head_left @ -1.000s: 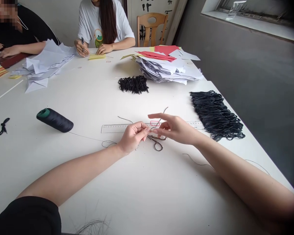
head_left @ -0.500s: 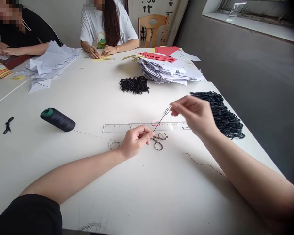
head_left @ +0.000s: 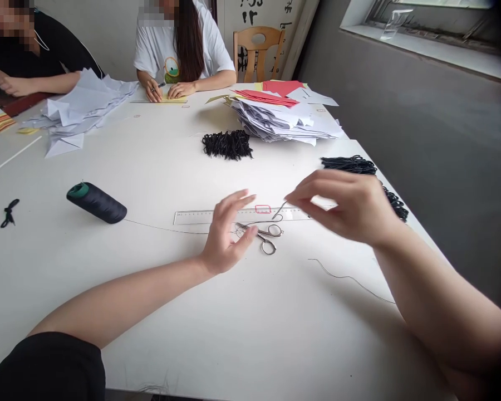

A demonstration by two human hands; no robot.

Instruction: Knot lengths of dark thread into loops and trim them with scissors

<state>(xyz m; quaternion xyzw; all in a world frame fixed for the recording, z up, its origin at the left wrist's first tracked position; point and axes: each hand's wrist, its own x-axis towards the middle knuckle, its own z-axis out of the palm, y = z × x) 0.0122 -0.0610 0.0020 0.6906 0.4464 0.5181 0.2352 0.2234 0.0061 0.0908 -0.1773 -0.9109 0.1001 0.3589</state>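
Beside left hand point(head_left: 223, 236), small steel scissors point(head_left: 261, 236), below ruler point(head_left: 200, 218)

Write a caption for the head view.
Right hand holds dark thread over a clear ruler; open left hand beside scissors.

A wooden chair point(head_left: 258, 54) sits before a calligraphy panel point(head_left: 267, 16), with grey wall point(head_left: 421, 167) beneath a window ledge point(head_left: 417, 44)

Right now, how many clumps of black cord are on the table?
3: a large one beyond the right hand, partly hidden by it; a smaller one mid-table; a tiny one far left. Others may be hidden.
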